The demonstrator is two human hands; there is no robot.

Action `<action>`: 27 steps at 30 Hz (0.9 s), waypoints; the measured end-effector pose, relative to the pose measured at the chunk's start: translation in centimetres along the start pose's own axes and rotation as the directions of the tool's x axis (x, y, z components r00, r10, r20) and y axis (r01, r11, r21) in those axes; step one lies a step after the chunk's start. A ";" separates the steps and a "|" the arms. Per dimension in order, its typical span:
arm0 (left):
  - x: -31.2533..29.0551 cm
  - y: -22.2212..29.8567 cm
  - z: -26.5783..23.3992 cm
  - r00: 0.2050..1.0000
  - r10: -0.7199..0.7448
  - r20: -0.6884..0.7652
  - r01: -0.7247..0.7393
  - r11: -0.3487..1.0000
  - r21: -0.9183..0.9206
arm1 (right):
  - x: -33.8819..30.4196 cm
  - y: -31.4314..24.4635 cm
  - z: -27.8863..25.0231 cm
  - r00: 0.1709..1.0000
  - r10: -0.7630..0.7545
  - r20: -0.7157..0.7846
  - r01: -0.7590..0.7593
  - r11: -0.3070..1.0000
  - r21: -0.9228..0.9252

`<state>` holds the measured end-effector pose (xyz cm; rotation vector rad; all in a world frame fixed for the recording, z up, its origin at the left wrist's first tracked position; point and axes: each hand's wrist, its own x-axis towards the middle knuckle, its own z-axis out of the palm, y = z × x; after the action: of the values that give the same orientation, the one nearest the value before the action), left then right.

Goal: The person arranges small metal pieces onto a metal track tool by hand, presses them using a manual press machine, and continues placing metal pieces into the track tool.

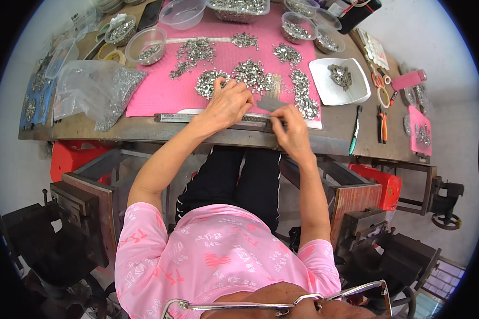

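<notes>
Two hard-to-see spots: the left hand [230, 103] covers part of a shiny heap [206, 85], and the fingertips of the right hand [292, 130] are partly hidden.
Long bar: the metal bar [170, 117] lies along the near edge of the counter [332, 125]; the left wrist hides some of it.
Grey plate: the thin, flat grey plate [270, 103] sits between the hands; its right end meets the right hand.
Shiny bits: small silver pieces, many in loose heaps on the bumpy pink mat [146, 103].
White tray: the smooth, square tray [361, 94] is right of the mat, with dark bits in it.
Left hand: bent at the wrist, fingers curled down at the heap; I cannot tell if they pinch a bit.
Right hand: thumb and fingers curled in by the bar's right end; I cannot tell what they pinch.
</notes>
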<state>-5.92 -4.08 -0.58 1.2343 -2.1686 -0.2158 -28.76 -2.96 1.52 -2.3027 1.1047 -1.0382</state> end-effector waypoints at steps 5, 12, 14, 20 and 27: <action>-0.8 1.3 -0.5 0.998 -0.030 -0.052 0.026 0.997 -0.075 | -0.6 -0.6 1.9 0.995 -0.101 0.009 0.102 0.992 -0.077; -1.7 1.7 -0.5 0.994 -0.107 -0.022 0.102 0.979 -0.174 | -0.6 -0.5 1.2 0.995 -0.093 0.044 0.095 0.995 -0.022; -1.7 1.9 -0.6 0.994 -0.107 -0.016 0.102 0.978 -0.180 | -0.9 0.1 1.0 0.995 -0.006 -0.101 0.011 0.999 0.052; -2.1 3.2 0.1 0.996 0.005 -0.088 -0.016 0.993 -0.120 | -2.4 1.7 0.3 0.946 0.181 -0.270 -0.181 0.983 0.024; -2.1 3.7 0.3 0.998 0.020 -0.067 -0.023 0.999 -0.044 | -2.0 2.0 0.5 0.957 0.121 -0.263 -0.140 0.989 -0.054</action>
<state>-8.00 -0.38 -0.14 1.1765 -2.1080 -0.2100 -30.17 -2.62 -0.91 -2.1560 1.3965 -1.2930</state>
